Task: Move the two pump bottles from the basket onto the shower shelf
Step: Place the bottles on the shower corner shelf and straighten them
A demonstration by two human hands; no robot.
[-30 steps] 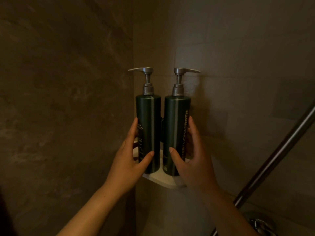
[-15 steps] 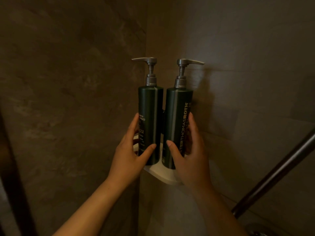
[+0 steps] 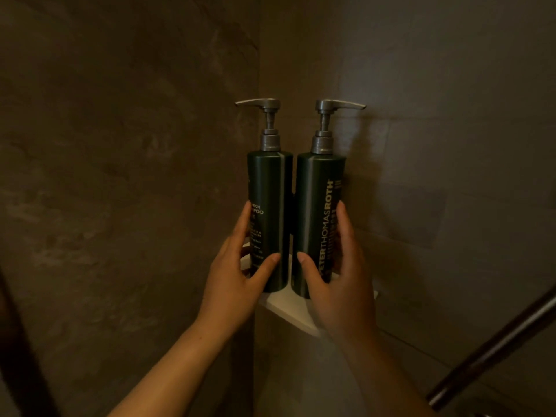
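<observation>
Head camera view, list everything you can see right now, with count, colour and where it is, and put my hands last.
Pump bottles: two, dark green with grey metal pumps, standing upright side by side on the corner shelf; left bottle with its spout pointing left, right bottle with its spout pointing right and pale lettering running up its side.
Shower shelf: one, white, fixed in the corner where the two walls meet.
Tiled walls: two, brown-grey, meeting behind the bottles.
Metal bar: one, dark, slanting across the lower right.
Dark strip: one, at the lower left edge; cannot tell what it is.
Left hand: one, wrapped around the left bottle's lower part.
Right hand: one, wrapped around the right bottle's lower part.
</observation>
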